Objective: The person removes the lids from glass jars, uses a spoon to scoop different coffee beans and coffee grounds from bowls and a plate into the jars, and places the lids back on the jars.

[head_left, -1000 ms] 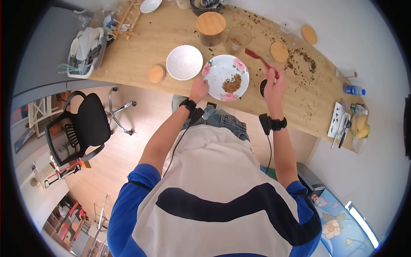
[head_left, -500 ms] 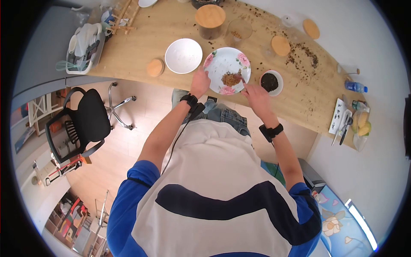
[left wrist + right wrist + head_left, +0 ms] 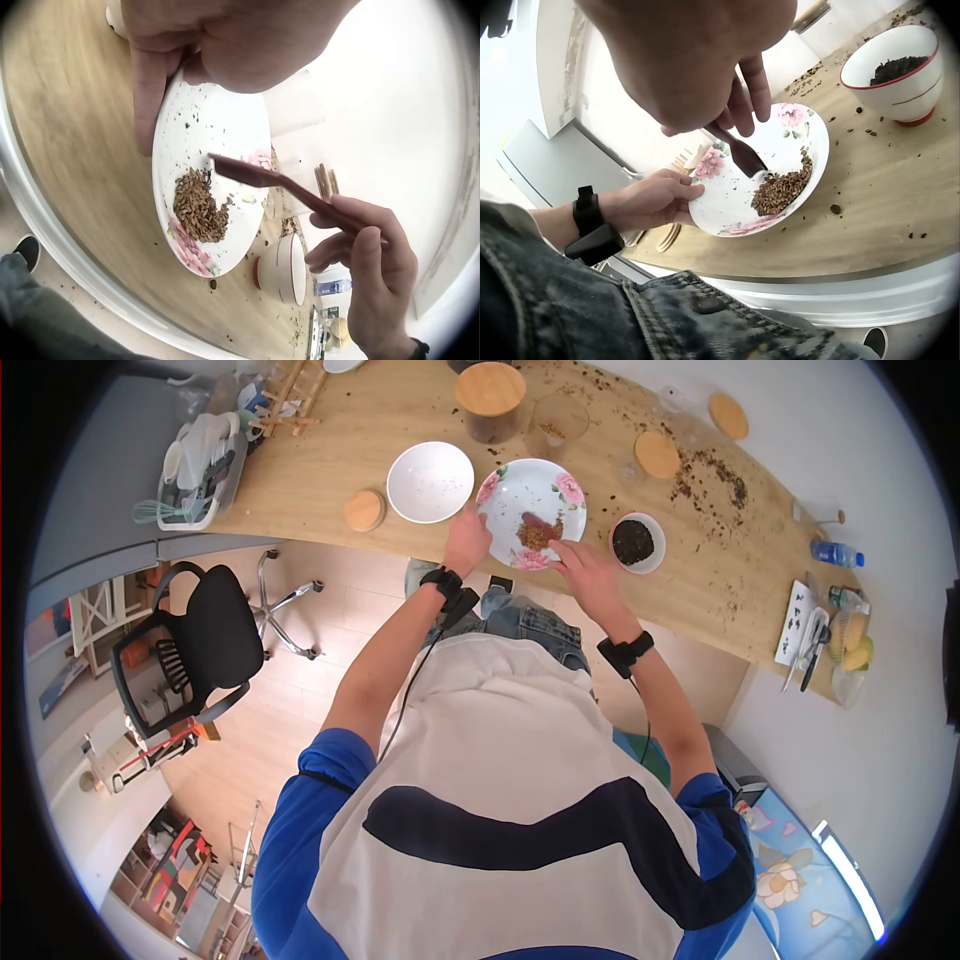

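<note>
A white plate with pink flowers (image 3: pixel 508 488) is gripped at its left rim by the left hand (image 3: pixel 467 540), thumb on the rim and fingers at the edge or below. Brown grains (image 3: pixel 199 208) lie heaped in the plate near its rim, with a few dark specks scattered beside them. The right hand (image 3: pixel 375 274) pinches the handle of a dark red spatula (image 3: pixel 247 173). In the right wrist view the spatula's blade (image 3: pixel 748 159) is at the edge of the grains (image 3: pixel 781 193); whether it touches them I cannot tell.
A white bowl (image 3: pixel 430 482) stands left of the plate, and a red-rimmed bowl of dark bits (image 3: pixel 633 543) stands to its right. Behind are a wooden-lidded jar (image 3: pixel 490 398) and a glass with grains (image 3: pixel 557 422). Dark crumbs lie scattered at the table's right.
The right hand has come down from above the red-rimmed bowl to the plate's right edge, bringing the spatula over the grains. The left hand keeps its grip on the plate.
</note>
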Demonstrator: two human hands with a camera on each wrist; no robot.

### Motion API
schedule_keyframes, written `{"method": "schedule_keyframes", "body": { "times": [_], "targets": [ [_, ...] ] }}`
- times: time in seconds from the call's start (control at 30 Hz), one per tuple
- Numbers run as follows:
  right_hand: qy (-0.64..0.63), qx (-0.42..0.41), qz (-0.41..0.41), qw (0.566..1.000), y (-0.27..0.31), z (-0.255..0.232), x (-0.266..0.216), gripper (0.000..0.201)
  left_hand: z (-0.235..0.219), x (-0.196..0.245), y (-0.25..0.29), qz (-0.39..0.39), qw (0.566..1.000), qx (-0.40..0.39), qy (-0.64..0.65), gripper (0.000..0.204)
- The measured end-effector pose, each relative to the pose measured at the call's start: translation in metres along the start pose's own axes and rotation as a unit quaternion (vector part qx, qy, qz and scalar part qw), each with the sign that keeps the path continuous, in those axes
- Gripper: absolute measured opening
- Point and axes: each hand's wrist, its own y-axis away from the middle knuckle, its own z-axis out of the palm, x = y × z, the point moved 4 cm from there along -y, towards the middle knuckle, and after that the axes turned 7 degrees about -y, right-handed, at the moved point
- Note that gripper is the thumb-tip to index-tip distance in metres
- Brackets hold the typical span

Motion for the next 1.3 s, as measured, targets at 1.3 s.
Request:
{"method": "schedule_keyframes", "body": {
  "times": [1.3],
  "targets": [
    [0.072,-0.068,-0.088,0.991,0.02,0.006,-0.006,0.033,-0.007,0.011,0.003,-0.045,0.999,-0.013,-0.005,0.018]
  ]
}}
